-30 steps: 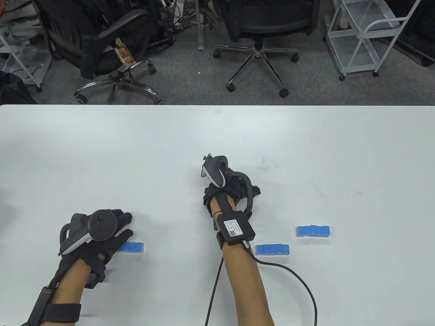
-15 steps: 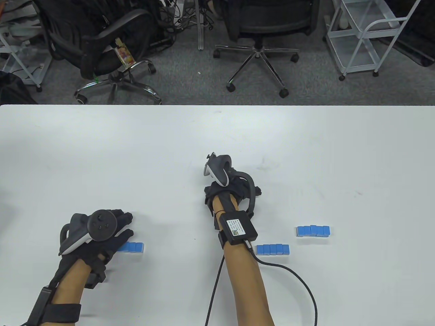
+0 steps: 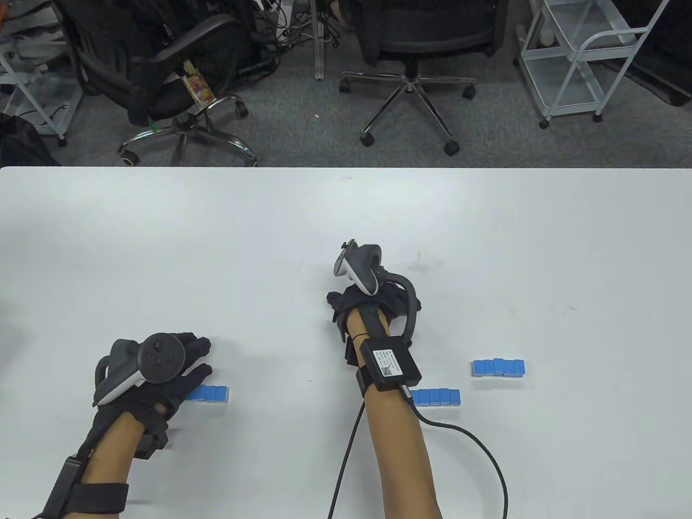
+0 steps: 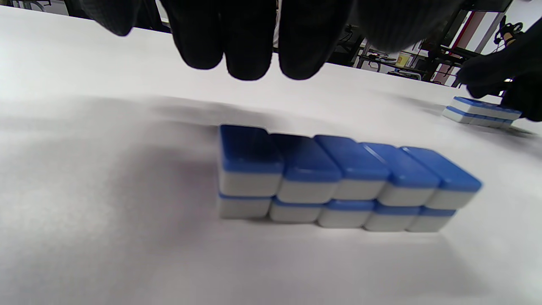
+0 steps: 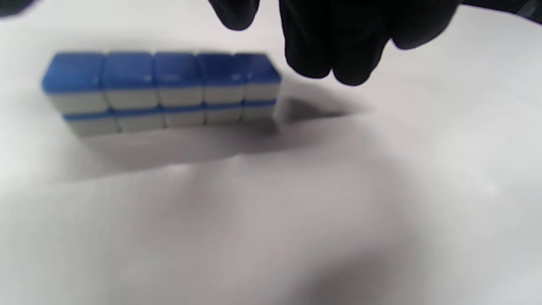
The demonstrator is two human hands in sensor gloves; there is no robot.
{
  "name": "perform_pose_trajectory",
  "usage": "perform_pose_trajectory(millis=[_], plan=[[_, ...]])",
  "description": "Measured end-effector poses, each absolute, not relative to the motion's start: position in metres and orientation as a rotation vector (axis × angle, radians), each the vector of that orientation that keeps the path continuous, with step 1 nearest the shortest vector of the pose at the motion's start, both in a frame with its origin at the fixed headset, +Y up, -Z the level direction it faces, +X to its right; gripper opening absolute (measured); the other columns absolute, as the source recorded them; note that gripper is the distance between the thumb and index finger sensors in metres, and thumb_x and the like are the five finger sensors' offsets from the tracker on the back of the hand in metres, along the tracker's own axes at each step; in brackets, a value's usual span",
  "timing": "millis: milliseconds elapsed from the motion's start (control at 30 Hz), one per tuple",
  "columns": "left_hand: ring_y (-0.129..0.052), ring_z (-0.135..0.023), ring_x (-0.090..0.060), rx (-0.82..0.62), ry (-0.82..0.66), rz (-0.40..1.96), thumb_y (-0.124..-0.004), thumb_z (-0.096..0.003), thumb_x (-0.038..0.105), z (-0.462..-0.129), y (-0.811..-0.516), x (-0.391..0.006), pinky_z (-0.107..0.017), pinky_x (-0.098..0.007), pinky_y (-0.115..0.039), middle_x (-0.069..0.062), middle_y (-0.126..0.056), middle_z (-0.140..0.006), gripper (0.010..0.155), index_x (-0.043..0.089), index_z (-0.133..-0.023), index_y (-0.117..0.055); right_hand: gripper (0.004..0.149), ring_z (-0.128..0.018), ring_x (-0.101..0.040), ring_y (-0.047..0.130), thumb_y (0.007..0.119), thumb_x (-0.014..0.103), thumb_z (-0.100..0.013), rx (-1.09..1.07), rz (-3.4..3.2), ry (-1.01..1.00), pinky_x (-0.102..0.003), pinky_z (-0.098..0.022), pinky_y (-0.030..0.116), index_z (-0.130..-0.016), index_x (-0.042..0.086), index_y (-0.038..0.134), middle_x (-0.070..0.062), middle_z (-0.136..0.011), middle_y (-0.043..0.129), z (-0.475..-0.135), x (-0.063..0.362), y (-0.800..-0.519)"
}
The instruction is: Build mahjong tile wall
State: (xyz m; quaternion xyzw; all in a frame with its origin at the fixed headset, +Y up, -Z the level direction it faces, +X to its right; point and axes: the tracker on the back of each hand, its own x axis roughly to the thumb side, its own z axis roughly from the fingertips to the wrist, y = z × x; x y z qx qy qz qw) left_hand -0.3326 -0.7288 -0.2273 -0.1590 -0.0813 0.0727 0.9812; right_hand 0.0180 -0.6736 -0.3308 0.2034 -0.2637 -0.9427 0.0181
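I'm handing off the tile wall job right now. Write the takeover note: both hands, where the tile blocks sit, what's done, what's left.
Left hand: open, holds nothing, fingers above the left tile block, not gripping it.
Right hand: holds nothing, fingers hanging loose above the white table, mid-table.
Tiles: three separate blocks, each two layers, blue backs up. Left block is five wide. Middle block lies beside the right forearm; right block sits farther right and back, its top row slightly uneven.
Done: three short stacked sections.
Left: likely joining them into one straight wall.
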Motion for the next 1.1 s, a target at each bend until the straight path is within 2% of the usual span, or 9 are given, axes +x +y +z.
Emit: perform_pose_trajectory(millis=[167,233,367,500,567,667,800,867,1100], plan=[[-0.056,-0.112,-0.033,-0.314,-0.163,0.145,-0.062,-0.0489,0.058,-0.228,-0.728,-0.333,-0.081,-0.063,-0.044,0.000,-0.059,-0.118,0.063,0.035,-0.108,-0.061,0.095,-0.091,-0.058,0.063,0.063,0.070,-0.027,0.598,-2.985,-0.678,-0.074,-0.069,0.047,-0.101,0.015,0.040,-0.031,-0.100,0.060,-0.317,0.044,-0.632],[-0.056,-0.112,-0.033,-0.311,-0.162,0.142,-0.062,-0.0489,0.058,-0.227,-0.728,-0.333,-0.081,-0.063,-0.044,0.000,-0.059,-0.118,0.063,0.035,-0.108,-0.062,0.092,-0.089,-0.056,0.067,0.064,0.069,-0.028,0.523,-3.021,-0.562,-0.073,-0.068,0.049,-0.100,0.015,0.044,-0.029,-0.099,0.064,-0.304,0.061,-0.619],[-0.056,-0.112,-0.033,-0.313,-0.155,0.140,-0.062,-0.0489,0.058,-0.227,-0.728,-0.334,-0.081,-0.063,-0.044,0.000,-0.059,-0.118,0.063,0.035,-0.108,-0.062,0.091,-0.087,-0.055,0.073,0.064,0.069,-0.029,0.408,-3.061,-0.425,-0.071,-0.067,0.054,-0.100,0.015,0.044,-0.028,-0.096,0.069,-0.268,0.104,-0.611],[-0.055,-0.112,-0.033,-0.304,-0.142,0.144,-0.062,-0.0489,0.058,-0.229,-0.726,-0.338,-0.081,-0.063,-0.044,0.000,-0.059,-0.118,0.063,0.035,-0.108,-0.061,0.091,-0.085,-0.056,0.074,0.064,0.069,-0.029,0.528,-3.098,-0.470,-0.072,-0.067,0.054,-0.100,0.014,0.045,-0.029,-0.095,0.071,-0.238,0.167,-0.635],[-0.055,-0.112,-0.033,-0.308,-0.135,0.142,-0.062,-0.0489,0.058,-0.229,-0.727,-0.339,-0.081,-0.063,-0.044,0.000,-0.059,-0.118,0.063,0.035,-0.108,-0.062,0.091,-0.086,-0.057,0.073,0.065,0.068,-0.029,0.663,-3.110,-0.513,-0.072,-0.067,0.053,-0.100,0.014,0.046,-0.030,-0.095,0.070,-0.228,0.200,-0.659],[-0.055,-0.112,-0.033,-0.317,-0.128,0.137,-0.062,-0.0489,0.058,-0.228,-0.729,-0.341,-0.081,-0.063,-0.044,0.000,-0.059,-0.118,0.063,0.035,-0.108,-0.061,0.094,-0.088,-0.059,0.068,0.065,0.069,-0.029,0.815,-3.142,-0.687,-0.074,-0.067,0.050,-0.100,0.013,0.043,-0.033,-0.098,0.064,-0.222,0.232,-0.697],[-0.056,-0.111,-0.033,-0.323,-0.128,0.132,-0.062,-0.0486,0.058,-0.227,-0.730,-0.341,-0.081,-0.063,-0.044,0.000,-0.059,-0.118,0.064,0.035,-0.108,-0.061,0.096,-0.088,-0.059,0.066,0.063,0.070,-0.027,0.864,-3.075,-0.849,-0.074,-0.067,0.049,-0.101,0.013,0.039,-0.032,-0.099,0.060,-0.224,0.249,-0.725],[-0.055,-0.111,-0.033,-0.320,-0.125,0.140,-0.062,-0.0486,0.058,-0.228,-0.730,-0.341,-0.081,-0.063,-0.044,0.000,-0.059,-0.118,0.064,0.035,-0.108,-0.061,0.095,-0.086,-0.059,0.069,0.063,0.070,-0.027,0.870,-3.111,-0.765,-0.075,-0.066,0.051,-0.100,0.012,0.042,-0.032,-0.098,0.064,-0.226,0.249,-0.725],[-0.056,-0.111,-0.034,-0.324,-0.131,0.140,-0.062,-0.0485,0.059,-0.228,-0.730,-0.340,-0.081,-0.063,-0.044,0.000,-0.059,-0.118,0.064,0.035,-0.108,-0.061,0.095,-0.085,-0.058,0.071,0.062,0.070,-0.027,0.785,-3.104,-0.777,-0.074,-0.065,0.053,-0.100,0.012,0.043,-0.032,-0.096,0.066,-0.227,0.240,-0.732]])
